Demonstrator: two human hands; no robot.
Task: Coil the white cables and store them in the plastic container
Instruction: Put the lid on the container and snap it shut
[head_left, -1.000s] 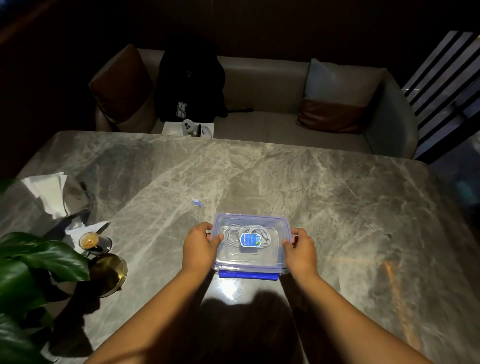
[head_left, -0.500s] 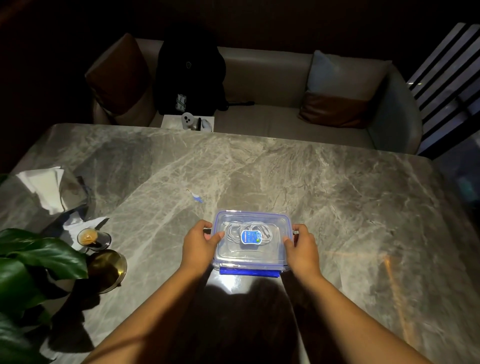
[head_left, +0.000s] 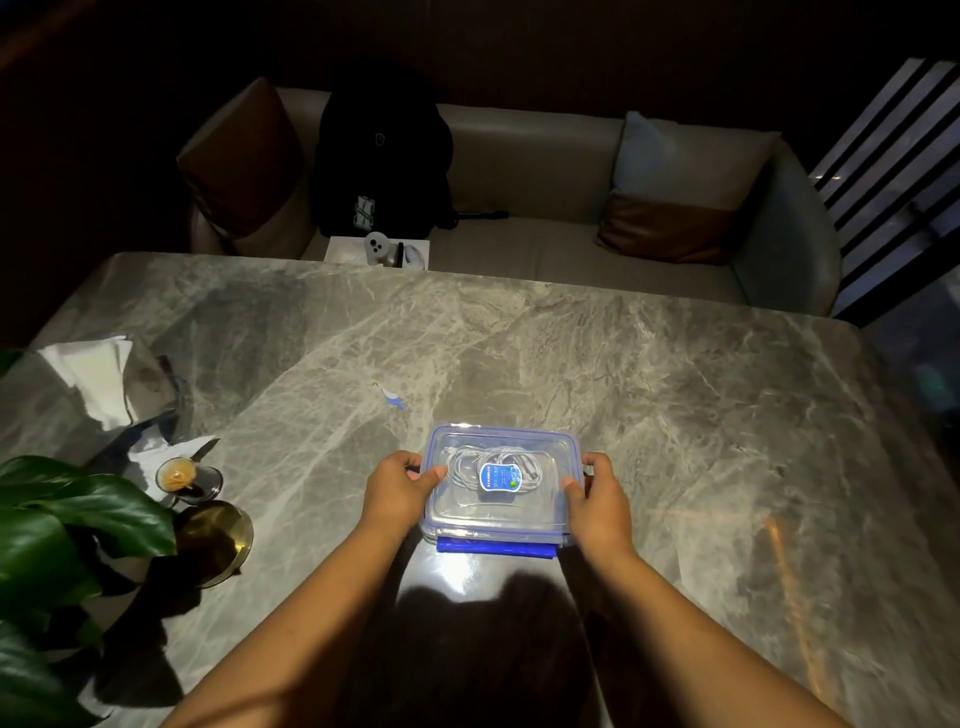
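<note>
1. Across the lower part of the view: grey marble table (head_left: 675, 415). Clock bearings below are taken from the container, with 12 pointing away from the person.
2. Grey sofa (head_left: 530, 156) beyond the far table edge, at 12 o'clock. A black backpack (head_left: 382, 166) stands on its seat at about 11.
3. Green plant (head_left: 62, 519) at 9 o'clock, at the left edge of the table. A brass bowl (head_left: 213, 540) sits just beside its leaves.
4. White napkins (head_left: 96, 379) at 10 o'clock, well apart from the container.
5. Plastic container (head_left: 498, 514) rests on the table near the person, with its clear lid on and a blue rim. It lies between the two hands.
6. Left hand (head_left: 397, 491) at 9 o'clock grips the container's left short side, thumb on the lid and fingers curled round the edge.
7. Right hand (head_left: 597, 501) at 3 o'clock grips the right short side in the same way.
8. Blue latch flap (head_left: 496, 548) juts out at 6 o'clock, between the wrists.
9. White cables (head_left: 462, 465) lie coiled inside the container, seen through the lid, toward its far half.
10. Blue label (head_left: 500, 477) sits at the lid's centre, over the coil.
11. Small blue scrap (head_left: 395, 400) on the table at 11 o'clock, apart from the container.
</note>
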